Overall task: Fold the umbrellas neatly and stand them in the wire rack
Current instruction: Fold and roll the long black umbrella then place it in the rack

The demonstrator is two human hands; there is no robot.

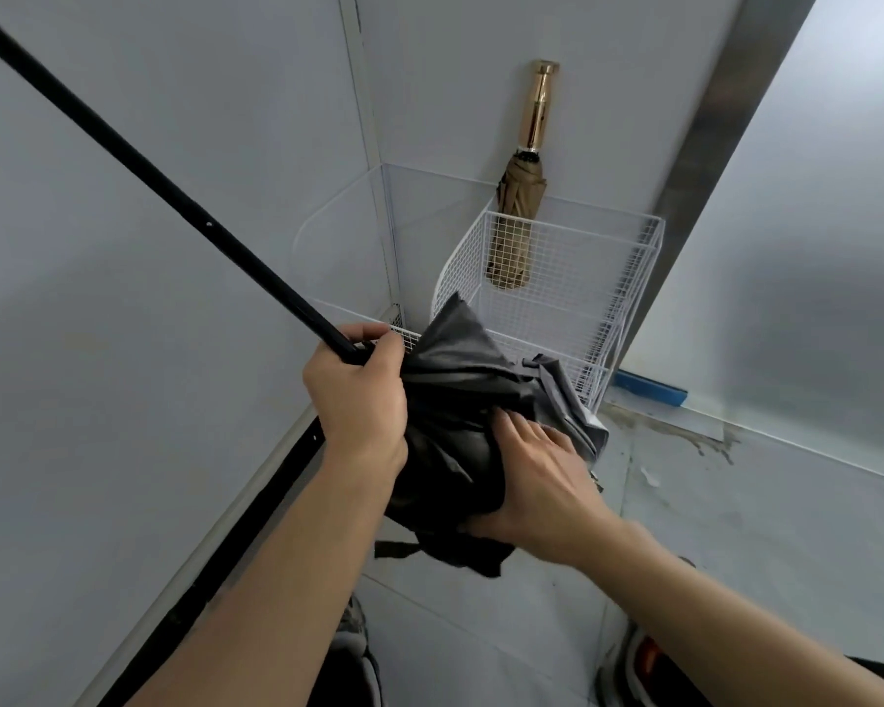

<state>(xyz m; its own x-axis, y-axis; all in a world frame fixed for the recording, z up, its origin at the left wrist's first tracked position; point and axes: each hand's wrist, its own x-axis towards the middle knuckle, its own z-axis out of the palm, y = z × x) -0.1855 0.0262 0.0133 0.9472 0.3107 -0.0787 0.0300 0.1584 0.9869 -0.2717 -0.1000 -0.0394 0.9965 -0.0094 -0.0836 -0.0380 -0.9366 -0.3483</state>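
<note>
A dark grey umbrella (455,400) with a long black shaft running up to the top left is held in front of me, its canopy loosely bunched. My left hand (358,385) grips it where the shaft meets the fabric. My right hand (537,466) wraps around the bunched fabric from the right, fingers curled over the folds. Beyond them a white wire rack (634,278) stands in the corner. A folded tan umbrella (519,206) with a gold handle stands upright in the rack's back left corner, leaning on the wall.
White walls close in on the left and behind the rack. A metal strip (720,119) runs up the wall to the right of the rack. A blue strip (649,387) lies at the wall's base. My shoes (634,665) show on the stained tiled floor.
</note>
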